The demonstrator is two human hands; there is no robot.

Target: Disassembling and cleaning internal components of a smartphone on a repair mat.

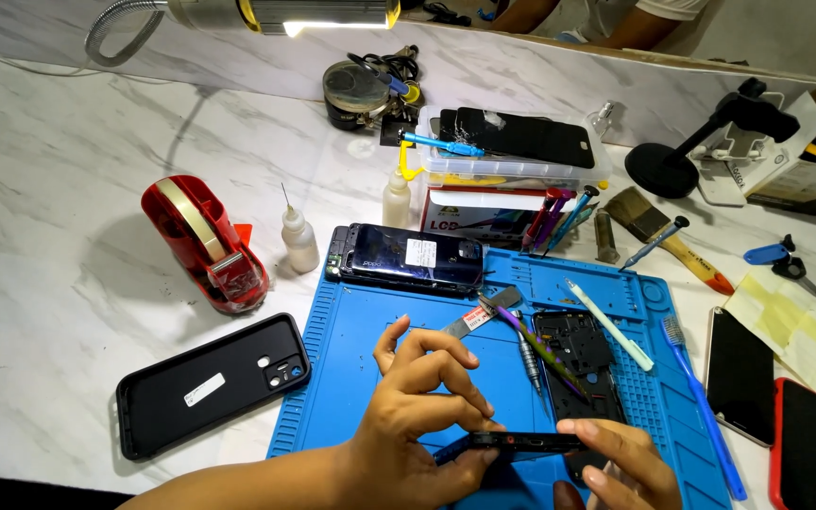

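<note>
Phone (521, 442), held edge-on over the near edge of the blue mat (351, 378), is pinched by left hand (408, 416) fingers and right hand (620, 463): judged light, stiff, fragile; grip the side edges.

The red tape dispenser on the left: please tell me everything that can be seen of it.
The tape dispenser is a glossy red body, plastic by its look, with a rounded hood over a roll of pale cream tape. Its lower front end carries a clear or metal cutting part; detail there is too small to tell. It stands upright on the white marbled table, left of the blue work mat and beside a small white needle-tip bottle, apart from both. No hand touches it.
</note>
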